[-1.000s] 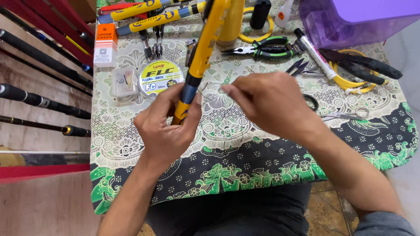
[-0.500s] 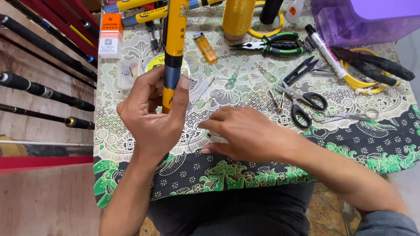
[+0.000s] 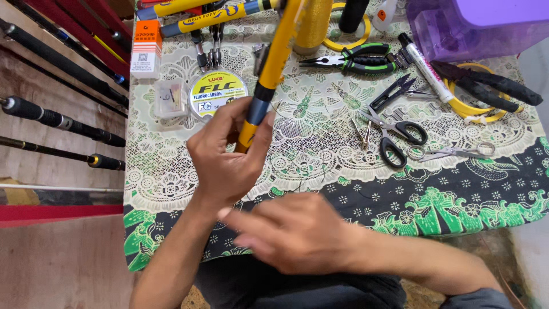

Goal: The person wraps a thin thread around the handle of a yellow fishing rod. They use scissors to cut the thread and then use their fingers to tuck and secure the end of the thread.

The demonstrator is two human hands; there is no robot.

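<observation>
Left hand (image 3: 226,157) gripping yellow rod (image 3: 269,74), right hand (image 3: 297,232) blurred

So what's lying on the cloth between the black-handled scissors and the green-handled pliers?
In the head view, a small black folding clipper-like tool lies between the black-handled scissors and the green-handled pliers; around it is just patterned tablecloth.
</observation>
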